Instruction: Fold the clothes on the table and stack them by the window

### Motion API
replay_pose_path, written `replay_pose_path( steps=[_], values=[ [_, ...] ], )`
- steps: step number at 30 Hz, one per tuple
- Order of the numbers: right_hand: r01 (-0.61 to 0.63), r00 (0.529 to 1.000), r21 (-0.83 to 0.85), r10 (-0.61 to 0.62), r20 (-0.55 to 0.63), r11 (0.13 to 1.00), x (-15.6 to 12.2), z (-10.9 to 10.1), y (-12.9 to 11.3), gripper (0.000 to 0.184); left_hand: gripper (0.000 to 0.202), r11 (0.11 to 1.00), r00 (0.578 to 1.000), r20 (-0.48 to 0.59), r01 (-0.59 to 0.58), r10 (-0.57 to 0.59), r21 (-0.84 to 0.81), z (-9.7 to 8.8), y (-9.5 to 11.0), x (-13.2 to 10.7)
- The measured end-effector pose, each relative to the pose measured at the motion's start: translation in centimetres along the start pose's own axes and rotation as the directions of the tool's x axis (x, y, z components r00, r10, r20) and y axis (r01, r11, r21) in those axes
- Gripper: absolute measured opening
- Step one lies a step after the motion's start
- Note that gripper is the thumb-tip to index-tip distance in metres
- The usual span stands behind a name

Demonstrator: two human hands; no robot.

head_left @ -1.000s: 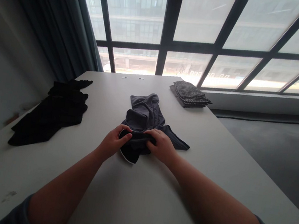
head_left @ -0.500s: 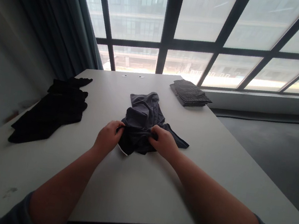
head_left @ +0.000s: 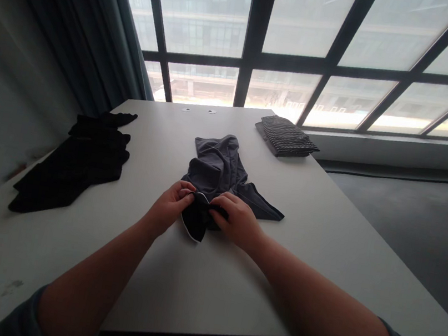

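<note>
Kid: Hands are doing what?
Friend: The left hand [head_left: 170, 207] and right hand [head_left: 236, 221] are both closed, pinching the near edge of the soft, crumpled dark grey cloth garment [head_left: 219, 170]. It lies in the middle of the smooth white tabletop [head_left: 323, 233].
Kid: How to do it well?
Friend: I think pinch tight and level. Floppy cloth slips and bunches.

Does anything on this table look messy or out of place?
Nothing is damaged or spilled. The black clothes sprawl crumpled near the left edge of the table, unlike the neatly folded striped garment. The grey garment pinched by the left hand and right hand is rumpled.
</note>
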State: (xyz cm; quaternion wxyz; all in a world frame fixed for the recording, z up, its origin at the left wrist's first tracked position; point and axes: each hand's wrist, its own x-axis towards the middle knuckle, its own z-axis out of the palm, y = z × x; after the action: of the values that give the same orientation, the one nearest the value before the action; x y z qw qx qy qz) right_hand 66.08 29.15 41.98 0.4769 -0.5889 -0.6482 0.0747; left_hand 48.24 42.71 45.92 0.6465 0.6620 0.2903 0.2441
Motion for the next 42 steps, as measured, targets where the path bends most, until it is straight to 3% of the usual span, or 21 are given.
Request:
replay_pose_path(
  steps=[8, 11, 13, 16, 20, 22, 27, 31, 36, 39, 42],
  values=[
    [-0.167, 0.978, 0.036, 0.17, -0.12, 0.985, 0.1, -0.2, 0.8, 0.007, 0.045, 0.997, 0.996, 0.057, 0.076, -0.075, -0.021, -0.1, 0.1, -0.3],
    [-0.177, 0.977, 0.06, 0.183, -0.113, 0.982, 0.1, -0.1, 0.7, 0.007, 0.041, 0.99, 0.996, 0.075, 0.033, -0.044, 0.134, 0.0, 0.2, -0.6],
    [-0.18, 0.976, 0.056, 0.185, -0.118, 0.982, 0.0, 0.0, 0.7, 0.009, 0.038, 0.932, 0.994, 0.112, -0.052, 0.013, 0.359, 0.1, 0.2, -0.8],
    [-0.186, 0.975, 0.04, 0.189, -0.12, 0.982, 0.0, 0.1, 0.6, 0.01, 0.024, 0.762, 0.982, 0.15, -0.183, 0.113, 0.621, 0.2, 0.1, -0.8],
    [-0.191, 0.974, 0.046, 0.195, -0.117, 0.981, 0.1, 0.0, 0.6, 0.01, 0.017, 0.654, 0.945, 0.127, -0.301, 0.301, 0.694, -0.2, -0.4, -0.3],
    [-0.188, 0.974, 0.056, 0.194, -0.117, 0.981, 0.1, 0.0, 0.7, 0.011, 0.016, 0.616, 0.931, 0.075, -0.295, 0.357, 0.73, -0.5, -0.7, 0.1],
    [-0.176, 0.975, 0.084, 0.185, -0.124, 0.981, 0.1, 0.2, 0.9, 0.011, 0.007, 0.674, 0.965, -0.023, -0.164, 0.26, 0.721, -0.9, -1.0, 0.4],
    [-0.169, 0.977, 0.056, 0.174, -0.119, 0.984, 0.2, 0.3, 1.0, 0.01, 0.009, 0.729, 0.96, -0.046, -0.177, 0.276, 0.661, -0.6, -0.9, 0.2],
    [0.04, 0.993, -0.066, -0.048, -0.11, 0.997, 0.1, 0.2, 0.1, 0.036, 0.012, 0.796, 0.97, 0.025, -0.213, 0.242, 0.566, -0.2, -0.7, -0.1],
    [0.094, 0.992, -0.08, -0.1, -0.075, 0.992, 0.0, 0.2, -0.2, 0.029, 0.011, 0.787, 0.955, 0.097, -0.287, 0.281, 0.546, 0.1, -0.7, -0.5],
    [0.063, 0.994, -0.027, -0.065, -0.092, 0.998, -0.1, 0.3, -0.1, 0.019, 0.008, 0.754, 0.931, 0.145, -0.357, 0.334, 0.551, 0.2, -0.7, -0.7]
  ],
)
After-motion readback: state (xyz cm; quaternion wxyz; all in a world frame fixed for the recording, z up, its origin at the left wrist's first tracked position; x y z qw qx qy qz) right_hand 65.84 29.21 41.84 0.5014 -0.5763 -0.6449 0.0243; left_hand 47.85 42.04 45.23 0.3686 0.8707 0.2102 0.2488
